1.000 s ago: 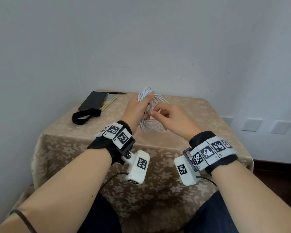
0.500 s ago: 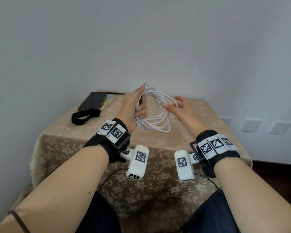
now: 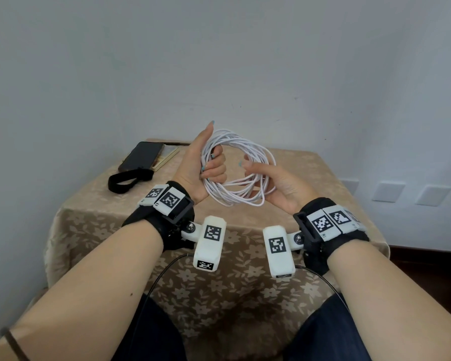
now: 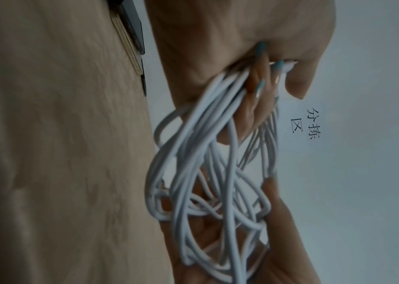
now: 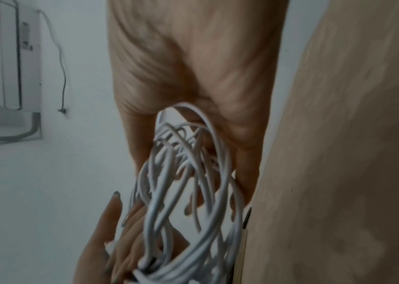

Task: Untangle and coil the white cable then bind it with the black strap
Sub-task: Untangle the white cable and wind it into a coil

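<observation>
Both hands are raised above the middle of the desk (image 3: 94, 230), palms turned toward each other, forearms reaching in from 7 and 5 o'clock. The left hand (image 3: 201, 162) stands upright with its thumb pointing straight up; its four fingers curl round one side of the white cable (image 3: 235, 196) and grip the bundled strands against the palm. In the left wrist view those curled fingers (image 4: 254, 90) press the strands together at the top of the bundle, and a white plug end shows beside the fingertips.

The right hand (image 3: 276, 183) sits at 3 o'clock of the coil, palm up and slack, fingers only loosely bent. The far side of the loops passes over its fingers, so it props the coil from inside without clamping it. The right wrist view is blurred but shows strands running between its thumb and fingers.

There is one cable, gathered into a single round coil of many loose turns, held clear of the desk between the two hands. One black strap (image 3: 126, 178) lies flat on the cloth at 10 o'clock of the coil, well apart from it. Just beyond the strap rests one dark phone (image 3: 141, 155) on top of one notebook (image 3: 167, 158).
</observation>
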